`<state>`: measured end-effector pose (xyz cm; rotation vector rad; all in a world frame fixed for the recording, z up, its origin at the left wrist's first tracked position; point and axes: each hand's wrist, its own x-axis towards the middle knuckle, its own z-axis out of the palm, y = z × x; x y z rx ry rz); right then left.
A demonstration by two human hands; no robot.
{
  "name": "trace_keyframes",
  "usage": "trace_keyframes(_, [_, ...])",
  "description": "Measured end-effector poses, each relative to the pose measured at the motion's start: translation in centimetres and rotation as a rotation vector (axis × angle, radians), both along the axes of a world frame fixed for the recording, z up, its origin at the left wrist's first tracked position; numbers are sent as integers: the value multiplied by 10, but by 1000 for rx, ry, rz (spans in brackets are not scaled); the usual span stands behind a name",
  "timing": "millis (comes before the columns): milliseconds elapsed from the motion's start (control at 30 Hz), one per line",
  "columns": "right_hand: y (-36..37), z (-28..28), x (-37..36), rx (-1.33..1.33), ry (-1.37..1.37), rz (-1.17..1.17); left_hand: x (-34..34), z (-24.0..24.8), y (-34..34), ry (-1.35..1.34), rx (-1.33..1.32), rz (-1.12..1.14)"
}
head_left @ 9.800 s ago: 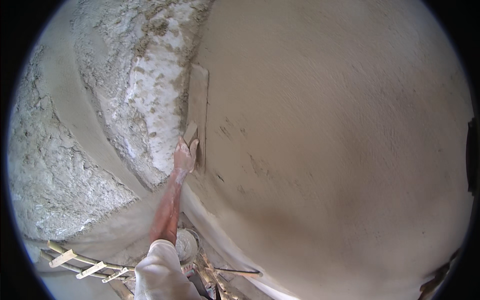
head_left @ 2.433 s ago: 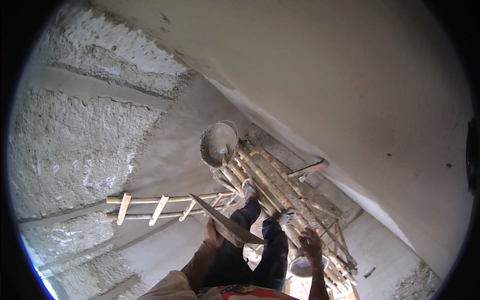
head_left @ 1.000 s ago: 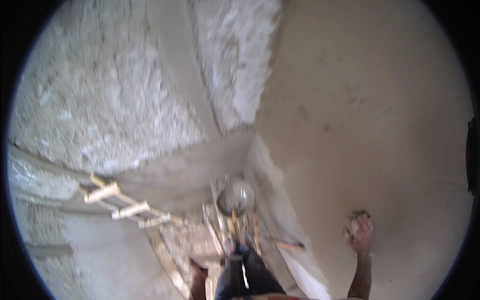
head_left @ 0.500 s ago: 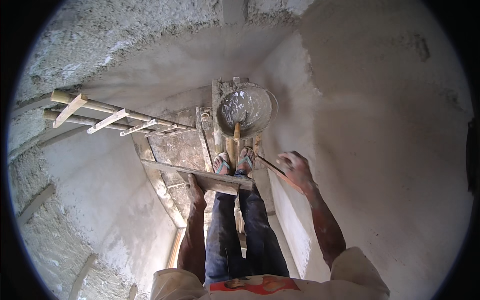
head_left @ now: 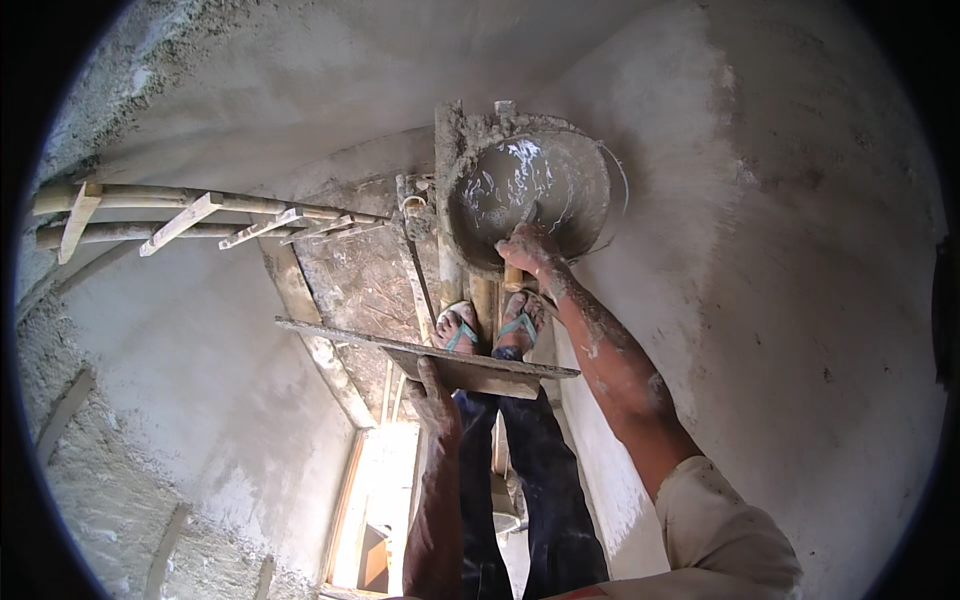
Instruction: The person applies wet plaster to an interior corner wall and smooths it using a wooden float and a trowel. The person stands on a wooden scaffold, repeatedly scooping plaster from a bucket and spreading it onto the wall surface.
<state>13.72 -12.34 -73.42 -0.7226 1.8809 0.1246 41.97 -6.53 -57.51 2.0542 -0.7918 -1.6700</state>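
Observation:
My left hand (head_left: 434, 395) grips a long wooden plastering board (head_left: 480, 374) from below, its thumb up against the underside. The board shows nearly edge-on, level in front of my legs, with a shorter wooden piece beneath it. Beyond it, my right hand (head_left: 530, 250) is closed around the wooden handle (head_left: 513, 278) of a trowel at the near rim of a round bucket (head_left: 592, 222). Part of the trowel's grey blade (head_left: 531, 211) shows past my fingers; the rest is hidden. Wet, shiny grey mortar (head_left: 500, 185) lies in the bucket.
My sandalled feet (head_left: 458, 328) stand on bamboo poles (head_left: 484, 300), high above the floor. A bamboo frame with wooden crosspieces (head_left: 182, 222) reaches out at the left. Plastered walls (head_left: 800, 300) close in on the right; a bright opening (head_left: 385, 500) lies below.
My right hand has moved from beside the right wall to the bucket and taken hold of the trowel handle. The board in my left hand has shifted slightly right. The view has tilted.

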Motion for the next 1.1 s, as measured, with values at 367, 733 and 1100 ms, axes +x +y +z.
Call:
trace_keyframes(367, [56, 127, -140, -55, 594, 732, -12, -89, -9, 75, -197, -124])
trace_keyframes(733, [-2, 37, -124, -118, 337, 406, -48, -85, -56, 82, -263, -292])
trace_keyframes(1100, [60, 54, -120, -142, 226, 673, -95, -96, -80, 3, -135, -524])
